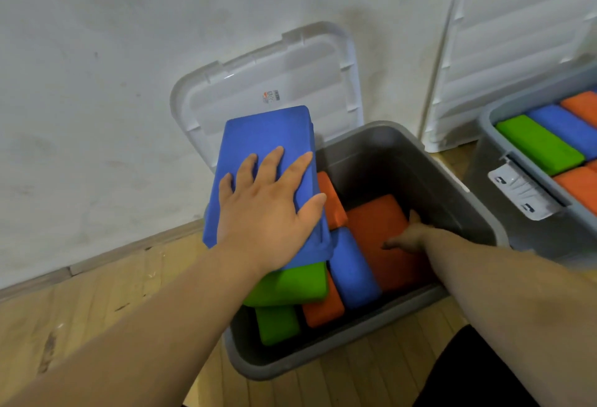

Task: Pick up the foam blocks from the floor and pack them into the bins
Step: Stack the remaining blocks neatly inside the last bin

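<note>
A grey bin [458,200] stands on the wooden floor against the wall, with several foam blocks inside. My left hand [268,209] lies flat, fingers spread, on a large blue block [258,135] that tilts over the bin's left rim. Under it lie a green block [290,284], another green block [277,322], an orange block [323,306] and a blue block [352,267]. My right hand [407,235] reaches deep into the bin and touches a flat orange block [374,222]; how its fingers lie is hard to see.
The bin's white lid [290,77] leans on the wall behind it. A second grey bin [504,187] at right is packed with green, blue and orange blocks, and its own white lid [504,44] leans on the wall. My dark-clad leg [478,374] is at the bottom right.
</note>
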`<state>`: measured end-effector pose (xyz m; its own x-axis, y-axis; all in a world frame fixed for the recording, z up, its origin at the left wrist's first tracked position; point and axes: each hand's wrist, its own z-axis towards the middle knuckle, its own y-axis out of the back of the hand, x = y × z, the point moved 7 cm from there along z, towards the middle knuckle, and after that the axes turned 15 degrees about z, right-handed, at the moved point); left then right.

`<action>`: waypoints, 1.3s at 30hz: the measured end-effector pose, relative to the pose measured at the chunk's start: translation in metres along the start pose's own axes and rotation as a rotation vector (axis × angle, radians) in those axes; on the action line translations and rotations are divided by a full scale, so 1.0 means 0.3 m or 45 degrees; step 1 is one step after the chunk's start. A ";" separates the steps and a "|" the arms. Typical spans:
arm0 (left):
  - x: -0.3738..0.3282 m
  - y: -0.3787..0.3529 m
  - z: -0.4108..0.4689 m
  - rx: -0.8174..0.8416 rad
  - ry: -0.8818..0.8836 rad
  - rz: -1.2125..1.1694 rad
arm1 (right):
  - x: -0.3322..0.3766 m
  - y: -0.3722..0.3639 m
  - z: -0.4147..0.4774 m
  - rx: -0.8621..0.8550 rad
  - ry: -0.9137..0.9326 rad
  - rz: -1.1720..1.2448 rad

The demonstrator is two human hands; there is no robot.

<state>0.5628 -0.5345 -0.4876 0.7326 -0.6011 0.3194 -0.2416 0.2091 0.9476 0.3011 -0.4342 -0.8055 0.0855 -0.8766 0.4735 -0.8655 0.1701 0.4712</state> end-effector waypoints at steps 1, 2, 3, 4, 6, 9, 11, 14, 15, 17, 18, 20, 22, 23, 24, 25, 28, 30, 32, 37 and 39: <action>0.001 -0.003 -0.002 0.002 -0.003 0.001 | -0.005 -0.001 -0.007 0.009 -0.008 0.009; 0.003 -0.006 -0.002 0.005 -0.007 -0.003 | -0.002 -0.001 -0.033 0.026 -0.009 0.028; 0.005 -0.008 -0.003 0.007 -0.009 -0.012 | 0.007 -0.003 -0.058 0.048 -0.004 0.078; 0.004 -0.009 -0.004 0.004 -0.014 -0.021 | 0.004 -0.006 -0.055 0.066 0.009 0.131; -0.002 -0.008 -0.006 -0.005 -0.028 -0.034 | -0.001 -0.012 -0.058 0.120 0.026 0.225; -0.002 -0.005 -0.008 -0.009 -0.027 -0.056 | -0.022 -0.014 -0.024 0.098 0.044 0.283; 0.002 -0.003 -0.011 -0.015 -0.026 -0.069 | -0.013 -0.004 -0.037 0.103 0.039 0.267; 0.019 -0.004 -0.016 -0.025 -0.023 -0.085 | -0.028 -0.001 -0.039 0.142 -0.009 0.232; 0.025 -0.007 -0.020 -0.021 -0.020 -0.093 | -0.030 -0.004 -0.039 0.149 -0.008 0.237; 0.030 -0.013 -0.027 -0.015 -0.017 -0.098 | -0.030 -0.015 -0.039 0.151 0.016 0.255; 0.031 -0.014 -0.030 -0.016 -0.015 -0.096 | -0.022 -0.016 -0.041 0.145 0.046 0.285; 0.031 -0.015 -0.026 -0.019 -0.016 -0.090 | 0.015 -0.015 -0.067 0.135 0.109 0.307; 0.028 -0.015 -0.016 -0.014 -0.019 -0.086 | 0.058 -0.023 -0.104 0.143 0.147 0.196; 0.024 -0.017 -0.013 -0.003 -0.020 -0.086 | 0.071 -0.032 -0.128 0.148 0.137 0.111; 0.021 -0.019 -0.010 0.012 -0.020 -0.088 | 0.080 -0.045 -0.149 0.155 0.137 0.040; 0.018 -0.022 -0.011 0.032 -0.019 -0.095 | 0.087 -0.055 -0.179 0.161 0.133 -0.012; 0.013 -0.024 -0.016 0.058 -0.019 -0.109 | 0.157 -0.008 -0.283 0.082 0.239 -0.090; 0.009 -0.020 -0.016 0.058 -0.023 -0.113 | 0.237 0.105 -0.378 -0.125 0.409 -0.053; 0.017 -0.015 -0.012 0.048 -0.018 -0.117 | 0.317 0.221 -0.505 -0.298 0.536 0.071; 0.028 -0.013 -0.011 0.042 -0.025 -0.138 | 0.409 0.430 -0.871 -0.596 0.790 0.074; 0.026 -0.005 -0.004 0.026 -0.021 -0.145 | 0.398 0.412 -0.948 -0.545 0.749 -0.087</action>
<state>0.5697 -0.5385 -0.4866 0.7456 -0.6324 0.2099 -0.1706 0.1234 0.9776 0.3446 -0.3899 -0.4792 0.4876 -0.5255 0.6972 -0.5902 0.3901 0.7067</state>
